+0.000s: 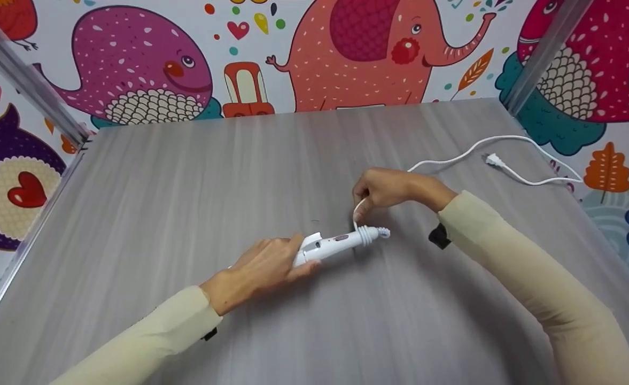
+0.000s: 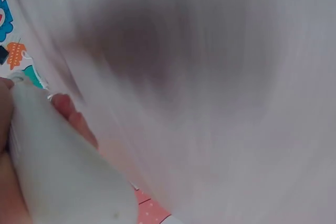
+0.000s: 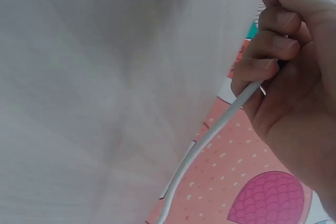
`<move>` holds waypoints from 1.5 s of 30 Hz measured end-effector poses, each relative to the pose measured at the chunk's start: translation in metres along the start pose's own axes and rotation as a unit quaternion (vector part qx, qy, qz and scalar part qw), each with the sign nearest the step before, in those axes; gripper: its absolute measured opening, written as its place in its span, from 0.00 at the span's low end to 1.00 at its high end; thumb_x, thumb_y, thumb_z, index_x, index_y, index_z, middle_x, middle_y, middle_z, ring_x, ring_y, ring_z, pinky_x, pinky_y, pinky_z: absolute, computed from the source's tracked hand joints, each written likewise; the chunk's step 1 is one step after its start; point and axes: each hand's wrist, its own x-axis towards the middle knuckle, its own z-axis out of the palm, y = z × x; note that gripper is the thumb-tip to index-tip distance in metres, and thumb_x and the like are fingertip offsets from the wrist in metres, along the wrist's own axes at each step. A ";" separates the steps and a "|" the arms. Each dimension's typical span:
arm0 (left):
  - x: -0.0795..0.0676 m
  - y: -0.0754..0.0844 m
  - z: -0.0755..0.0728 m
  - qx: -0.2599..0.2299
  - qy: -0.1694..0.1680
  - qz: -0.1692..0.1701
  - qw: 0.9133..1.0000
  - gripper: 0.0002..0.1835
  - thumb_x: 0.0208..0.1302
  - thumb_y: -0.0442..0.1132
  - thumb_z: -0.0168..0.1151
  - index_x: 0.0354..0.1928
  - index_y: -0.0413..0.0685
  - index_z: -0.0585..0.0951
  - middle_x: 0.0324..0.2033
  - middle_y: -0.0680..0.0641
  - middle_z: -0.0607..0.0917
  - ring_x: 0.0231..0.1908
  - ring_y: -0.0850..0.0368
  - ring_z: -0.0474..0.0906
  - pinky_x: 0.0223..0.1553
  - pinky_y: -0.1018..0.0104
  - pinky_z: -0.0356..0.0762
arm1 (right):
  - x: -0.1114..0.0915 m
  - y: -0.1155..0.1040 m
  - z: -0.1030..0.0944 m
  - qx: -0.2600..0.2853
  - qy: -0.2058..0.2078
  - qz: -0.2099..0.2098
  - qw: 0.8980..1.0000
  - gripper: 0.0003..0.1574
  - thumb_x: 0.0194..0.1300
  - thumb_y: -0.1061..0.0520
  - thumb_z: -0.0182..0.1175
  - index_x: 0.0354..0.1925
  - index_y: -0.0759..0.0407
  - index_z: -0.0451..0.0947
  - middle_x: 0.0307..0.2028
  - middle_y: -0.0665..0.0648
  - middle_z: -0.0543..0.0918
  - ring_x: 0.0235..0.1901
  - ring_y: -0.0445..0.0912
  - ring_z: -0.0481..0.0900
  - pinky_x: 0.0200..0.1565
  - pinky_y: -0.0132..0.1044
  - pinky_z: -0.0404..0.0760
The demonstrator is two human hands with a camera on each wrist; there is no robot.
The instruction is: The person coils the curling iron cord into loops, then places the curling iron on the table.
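My left hand grips a white curling iron around its body, thumb along the near side. A raised lever and a small dark oval panel show on it. Close-up in the left wrist view, its smooth white body lies against the fingers. The white cord is wound in a few turns around the handle's right end, by the coiled cord guard. My right hand pinches the cord just above those turns. In the right wrist view its curled fingers enclose the cord, which trails out below them.
The cord's loose length loops over the grey wood-grain table to the right edge, then bends back to a two-prong plug. Walls with cartoon animals stand behind and at both sides, with metal posts at the back corners.
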 end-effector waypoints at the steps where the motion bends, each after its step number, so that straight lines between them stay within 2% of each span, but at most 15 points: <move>1: 0.000 0.000 0.000 -0.003 -0.006 -0.007 1.000 0.21 0.69 0.52 0.62 0.45 0.39 0.75 0.23 0.45 0.81 0.18 0.58 0.69 0.17 0.63 0.67 | 0.000 -0.002 0.000 0.001 0.006 -0.006 1.000 0.13 0.59 0.49 0.72 0.26 0.55 0.85 0.19 0.43 0.75 0.21 0.37 0.66 0.26 0.31 0.65; 7: 0.003 0.000 0.004 -0.016 -0.031 -0.067 0.997 0.23 0.69 0.53 0.61 0.48 0.37 0.75 0.23 0.44 0.80 0.19 0.55 0.69 0.19 0.58 0.68 | 0.000 -0.018 0.002 -0.006 0.014 -0.036 0.999 0.11 0.66 0.53 0.66 0.29 0.56 0.85 0.20 0.47 0.75 0.21 0.38 0.66 0.26 0.32 0.65; 13: 0.004 -0.003 0.006 0.000 -0.005 -0.114 0.993 0.22 0.70 0.53 0.61 0.43 0.38 0.73 0.20 0.46 0.76 0.19 0.52 0.70 0.19 0.53 0.70 | -0.001 -0.025 -0.001 -0.010 0.013 -0.045 0.999 0.12 0.72 0.55 0.59 0.36 0.58 0.86 0.26 0.57 0.80 0.23 0.40 0.67 0.28 0.34 0.66; 17: 0.003 -0.005 0.006 -0.001 0.011 -0.146 0.989 0.21 0.70 0.52 0.61 0.42 0.39 0.72 0.20 0.45 0.76 0.19 0.51 0.71 0.20 0.53 0.72 | -0.001 -0.026 -0.003 -0.002 0.018 -0.043 0.999 0.12 0.72 0.55 0.57 0.38 0.58 0.86 0.28 0.57 0.80 0.25 0.41 0.69 0.29 0.34 0.68; 21: 0.003 -0.005 0.005 -0.013 0.011 -0.164 0.986 0.21 0.70 0.52 0.60 0.43 0.39 0.72 0.21 0.44 0.78 0.20 0.50 0.73 0.22 0.52 0.74 | -0.001 -0.027 -0.002 0.008 0.011 -0.033 0.999 0.12 0.72 0.55 0.58 0.39 0.57 0.86 0.25 0.54 0.79 0.25 0.41 0.70 0.29 0.34 0.69; 25: 0.002 -0.006 0.005 -0.030 0.013 -0.173 0.984 0.21 0.72 0.52 0.59 0.44 0.38 0.72 0.22 0.44 0.78 0.20 0.51 0.73 0.21 0.54 0.73 | -0.002 -0.030 0.000 0.018 0.003 -0.026 0.999 0.13 0.72 0.54 0.58 0.40 0.58 0.87 0.22 0.50 0.77 0.23 0.40 0.70 0.27 0.33 0.67; 29: 0.000 -0.008 0.004 -0.047 0.026 -0.177 0.983 0.20 0.72 0.52 0.59 0.43 0.39 0.72 0.22 0.46 0.77 0.20 0.53 0.72 0.20 0.57 0.72 | -0.002 -0.029 0.000 0.037 -0.010 -0.026 0.999 0.13 0.72 0.54 0.60 0.41 0.60 0.87 0.21 0.51 0.78 0.22 0.40 0.70 0.25 0.32 0.67; 35: -0.003 -0.009 0.005 -0.046 0.055 -0.169 0.983 0.20 0.72 0.52 0.59 0.43 0.39 0.72 0.22 0.45 0.78 0.20 0.53 0.72 0.19 0.57 0.71 | -0.004 -0.022 0.004 0.076 -0.045 -0.020 0.996 0.14 0.72 0.53 0.59 0.43 0.60 0.87 0.23 0.52 0.80 0.24 0.42 0.74 0.28 0.32 0.74; 42: -0.006 -0.009 0.005 -0.051 0.084 -0.158 0.983 0.20 0.72 0.52 0.58 0.42 0.38 0.72 0.21 0.45 0.77 0.19 0.55 0.70 0.18 0.59 0.69 | -0.007 -0.014 0.005 0.125 -0.068 -0.013 0.990 0.15 0.74 0.53 0.58 0.46 0.58 0.87 0.29 0.64 0.85 0.27 0.47 0.79 0.33 0.40 0.80; 45: -0.007 -0.009 0.003 -0.057 0.098 -0.157 0.981 0.20 0.72 0.51 0.59 0.41 0.39 0.72 0.22 0.45 0.77 0.19 0.55 0.70 0.18 0.60 0.69 | -0.007 -0.011 0.005 0.138 -0.070 -0.017 0.988 0.16 0.74 0.51 0.58 0.49 0.58 0.87 0.30 0.65 0.86 0.28 0.47 0.80 0.34 0.42 0.81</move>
